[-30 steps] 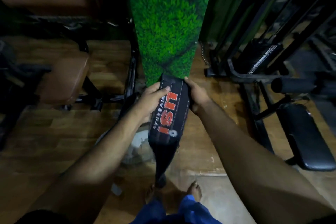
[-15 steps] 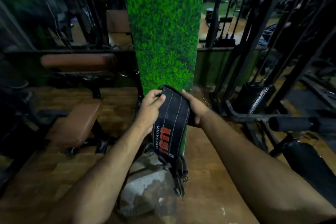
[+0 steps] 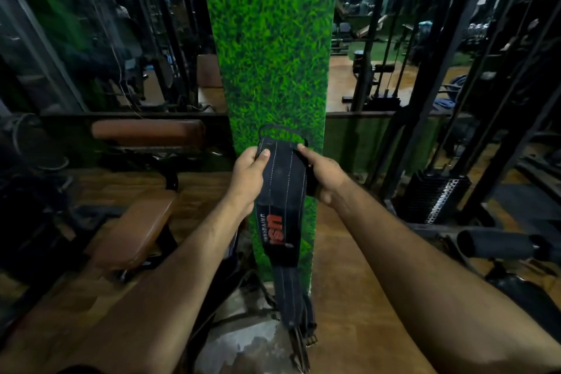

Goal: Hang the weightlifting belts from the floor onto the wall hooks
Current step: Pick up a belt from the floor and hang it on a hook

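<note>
A black weightlifting belt (image 3: 280, 191) with red USI lettering hangs lengthwise in front of a green grass-patterned pillar (image 3: 270, 39). My left hand (image 3: 249, 173) grips its upper left edge, thumb on the front. My right hand (image 3: 321, 171) holds the upper right edge. A thin black loop (image 3: 283, 130) arches above the belt's top against the pillar. The buckle end (image 3: 303, 340) dangles near the floor. No wall hook is visible.
A brown padded bench (image 3: 133, 231) and backrest (image 3: 148, 132) stand to the left. Black machine frames and a weight stack (image 3: 434, 200) fill the right side, with a padded roller (image 3: 498, 244) at lower right. A grey concrete patch (image 3: 243, 349) lies at the pillar's base on the wooden floor.
Both hands have lifted the belt up along the pillar. My view has tilted up from the floor, so my feet are out of sight.
</note>
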The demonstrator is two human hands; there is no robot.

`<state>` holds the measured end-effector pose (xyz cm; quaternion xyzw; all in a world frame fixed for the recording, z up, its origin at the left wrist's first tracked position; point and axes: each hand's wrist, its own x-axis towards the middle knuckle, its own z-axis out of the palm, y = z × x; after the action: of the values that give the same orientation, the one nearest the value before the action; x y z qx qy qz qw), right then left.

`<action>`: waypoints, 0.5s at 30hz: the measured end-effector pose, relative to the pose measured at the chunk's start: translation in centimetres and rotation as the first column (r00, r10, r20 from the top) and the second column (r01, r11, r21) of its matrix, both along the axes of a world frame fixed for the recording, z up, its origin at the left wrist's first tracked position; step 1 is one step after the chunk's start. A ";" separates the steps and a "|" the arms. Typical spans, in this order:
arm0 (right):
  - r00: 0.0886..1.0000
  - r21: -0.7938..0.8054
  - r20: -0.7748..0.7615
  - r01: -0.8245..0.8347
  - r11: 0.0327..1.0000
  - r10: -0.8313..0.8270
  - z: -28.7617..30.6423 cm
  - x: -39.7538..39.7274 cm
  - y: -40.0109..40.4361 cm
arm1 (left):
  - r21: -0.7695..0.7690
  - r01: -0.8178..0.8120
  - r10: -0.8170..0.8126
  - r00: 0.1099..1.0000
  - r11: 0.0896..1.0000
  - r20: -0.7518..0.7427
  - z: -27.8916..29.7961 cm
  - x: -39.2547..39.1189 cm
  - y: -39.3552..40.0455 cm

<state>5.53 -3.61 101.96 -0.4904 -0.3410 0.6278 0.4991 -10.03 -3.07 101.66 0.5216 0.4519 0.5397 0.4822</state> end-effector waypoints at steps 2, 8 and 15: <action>0.991 -0.084 -0.098 -0.100 0.991 0.091 1.3 0.9 0.6 | 0.088 0.054 -0.053 0.998 0.995 -0.016 1.1 0.7 -0.2; 0.990 -0.049 -0.127 -0.061 0.997 0.054 4.2 0.7 2.1 | 0.164 0.121 -0.120 0.993 0.979 -0.016 3.2 0.5 -0.7; 0.998 0.446 0.045 0.017 0.895 -0.041 4.5 0.0 2.3 | -0.052 0.021 -0.032 0.971 0.998 -0.235 6.4 -1.7 2.0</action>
<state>5.52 -1.33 106.44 -0.3846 -0.4814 0.5123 0.5982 -11.78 -1.04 108.08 0.5759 0.5123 0.4560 0.4449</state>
